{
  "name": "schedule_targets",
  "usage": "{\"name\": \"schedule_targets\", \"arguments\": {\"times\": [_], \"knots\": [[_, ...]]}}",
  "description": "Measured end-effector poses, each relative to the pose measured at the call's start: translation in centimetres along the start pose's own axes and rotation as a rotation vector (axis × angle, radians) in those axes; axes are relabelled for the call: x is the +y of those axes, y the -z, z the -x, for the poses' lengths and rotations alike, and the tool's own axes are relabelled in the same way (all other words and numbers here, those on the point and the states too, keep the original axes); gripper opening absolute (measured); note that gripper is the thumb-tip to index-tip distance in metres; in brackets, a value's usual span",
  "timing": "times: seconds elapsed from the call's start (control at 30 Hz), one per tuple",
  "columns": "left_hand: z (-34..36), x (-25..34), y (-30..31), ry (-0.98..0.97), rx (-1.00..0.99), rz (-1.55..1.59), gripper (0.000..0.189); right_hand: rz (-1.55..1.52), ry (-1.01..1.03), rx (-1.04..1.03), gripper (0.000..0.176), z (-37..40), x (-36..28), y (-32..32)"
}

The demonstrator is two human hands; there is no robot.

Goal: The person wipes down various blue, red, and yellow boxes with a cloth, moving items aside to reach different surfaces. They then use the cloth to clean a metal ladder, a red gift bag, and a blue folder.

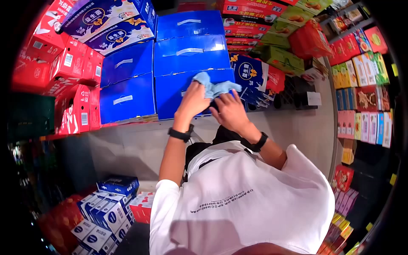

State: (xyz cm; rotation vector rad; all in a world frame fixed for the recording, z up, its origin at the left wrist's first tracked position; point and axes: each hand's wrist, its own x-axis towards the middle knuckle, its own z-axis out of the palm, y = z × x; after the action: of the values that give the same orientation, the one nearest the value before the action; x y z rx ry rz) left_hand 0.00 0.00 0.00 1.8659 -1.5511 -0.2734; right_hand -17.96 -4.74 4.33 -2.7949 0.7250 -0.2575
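A light blue cloth (217, 87) is bunched up over the front blue carton (170, 91) of the stack before me. My left hand (194, 101) is closed on the cloth's left part, which pokes up past the fingers. Close beside it, my right hand (231, 111) has curled fingers at the cloth's right part, over the carton's front right edge; its fingertips are partly hidden. The carton's white handle is mostly covered by my left hand. Both wrists wear black bands.
More blue cartons (127, 91) stand left and behind, with purple-blue boxes (119, 36) on top. Red cartons (72, 108) flank the left. Blue gift boxes (248, 74) stand to the right. Shelves of snack boxes (369, 127) line the right. White-and-blue boxes (106, 212) are stacked behind on the left.
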Motion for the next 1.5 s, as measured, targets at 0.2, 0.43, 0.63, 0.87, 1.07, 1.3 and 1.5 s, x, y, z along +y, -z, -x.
{"name": "schedule_targets", "arguments": {"times": [0.2, 0.43, 0.63, 0.87, 1.07, 1.3, 1.5], "knots": [[-3.7, 4.7, -5.3, 0.059, -0.049, -0.583, 0.032, 0.086, -0.162, 0.259, 0.060, 1.7, -0.8, -0.6], [-2.7, 5.1, 0.6, 0.197, -0.478, -0.829, 0.047, -0.204, 0.171, 0.264, 0.075, -4.1, -2.8, 0.7], [1.5, -3.2, 7.9, 0.490, -0.559, -0.962, 0.052, -0.452, 0.308, 0.087, 0.080, -10.0, -10.2, -3.5], [9.2, -6.1, 8.9, 0.265, -0.115, -0.587, 0.045, -0.248, 0.474, 0.014, 0.079, -9.0, -13.2, -4.2], [10.8, -0.8, 6.8, 0.114, -0.125, -0.393, 0.037, -0.353, 0.563, -0.249, 0.082, -6.5, -8.3, -0.4], [3.8, 2.5, 0.8, 0.041, -0.399, -0.552, 0.060, -0.819, 0.229, -0.256, 0.063, -3.2, 1.8, 0.5], [-1.4, 3.5, -3.4, 0.059, -0.317, -0.481, 0.070, -0.725, -0.102, 0.063, 0.049, -2.3, 4.7, 0.2]]}}
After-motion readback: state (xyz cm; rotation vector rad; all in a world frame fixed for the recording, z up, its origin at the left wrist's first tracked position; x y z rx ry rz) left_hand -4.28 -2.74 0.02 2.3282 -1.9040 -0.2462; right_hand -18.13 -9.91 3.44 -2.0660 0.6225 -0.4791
